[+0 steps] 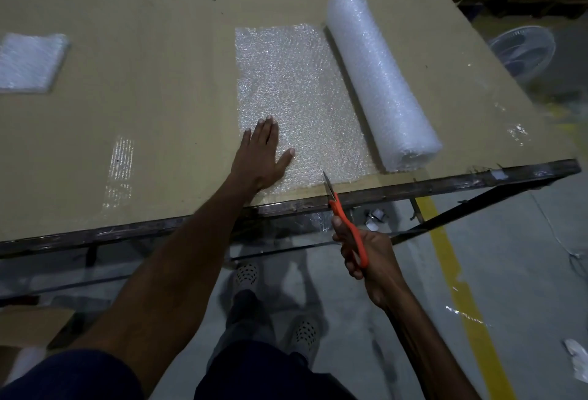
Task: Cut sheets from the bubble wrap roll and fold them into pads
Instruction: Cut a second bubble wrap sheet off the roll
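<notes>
1. nearest: right hand (361, 256) off the table's near edge, fingers curled tight through the handles of orange-handled metal scissors (345, 221). blades point up and away, tips resting at the near edge of the unrolled sheet; how far the blades are apart i cannot tell.
2. dark metal-framed table with tan board top (143, 113); the near rail runs just under the scissor blades.
3. left hand (262, 154) lies flat, palm down, fingers spread and extended, grasping nothing, just pressing the near left part of the clear bubble wrap sheet (286, 87) onto the board.
4. the sheet lies flat on the table, attached on its right side to the white cylindrical bubble wrap roll (378, 81), which lies beside it, running near to far (near end close to the table edge).
5. judgement: a cut looks about to start at the near edge, beside the roll, running away from the person.
6. handling, judged: the wrap is very light, soft and floppy, somewhat slick on the board, so it will slide or bunch ahead of the blades unless pinned. best hold is a flat palm close to the cut line, keeping it taut; the roll is light too and may roll if tugged.
7. far left: folded white bubble wrap pad (30, 62) sits on the board, well apart from the sheet, so at least one pad looks done.
</notes>
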A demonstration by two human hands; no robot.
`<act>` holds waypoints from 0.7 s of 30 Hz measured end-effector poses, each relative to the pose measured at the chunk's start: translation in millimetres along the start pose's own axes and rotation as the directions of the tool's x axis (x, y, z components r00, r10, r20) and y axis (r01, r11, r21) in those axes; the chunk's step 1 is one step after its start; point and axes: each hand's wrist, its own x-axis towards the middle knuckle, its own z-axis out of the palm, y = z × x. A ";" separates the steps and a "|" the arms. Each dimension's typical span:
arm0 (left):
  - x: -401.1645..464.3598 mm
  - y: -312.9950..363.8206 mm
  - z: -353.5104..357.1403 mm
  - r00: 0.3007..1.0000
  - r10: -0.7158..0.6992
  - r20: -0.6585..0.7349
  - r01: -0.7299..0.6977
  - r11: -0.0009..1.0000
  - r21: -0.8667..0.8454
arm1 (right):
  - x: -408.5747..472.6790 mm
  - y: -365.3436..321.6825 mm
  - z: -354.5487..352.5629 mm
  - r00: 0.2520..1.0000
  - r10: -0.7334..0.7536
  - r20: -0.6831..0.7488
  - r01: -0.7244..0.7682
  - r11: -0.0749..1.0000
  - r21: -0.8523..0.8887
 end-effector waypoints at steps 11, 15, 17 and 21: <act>-2.1 2.3 -1.4 1.000 -0.001 -0.018 0.001 1.000 0.007 | 1.9 -1.0 4.3 1.000 0.007 -0.011 -0.007 1.000 0.026; -2.7 2.9 -1.4 1.000 -0.002 -0.023 0.003 1.000 0.011 | 6.9 -5.8 8.4 1.000 -0.003 0.006 0.003 1.000 0.031; -2.9 2.2 -0.9 1.000 0.000 -0.020 0.001 1.000 0.014 | 8.1 -6.5 7.2 1.000 -0.001 0.005 0.001 1.000 0.018; -2.9 1.8 -0.7 1.000 0.000 -0.019 0.000 1.000 0.014 | 6.6 -7.1 5.3 1.000 -0.003 0.009 0.003 1.000 0.004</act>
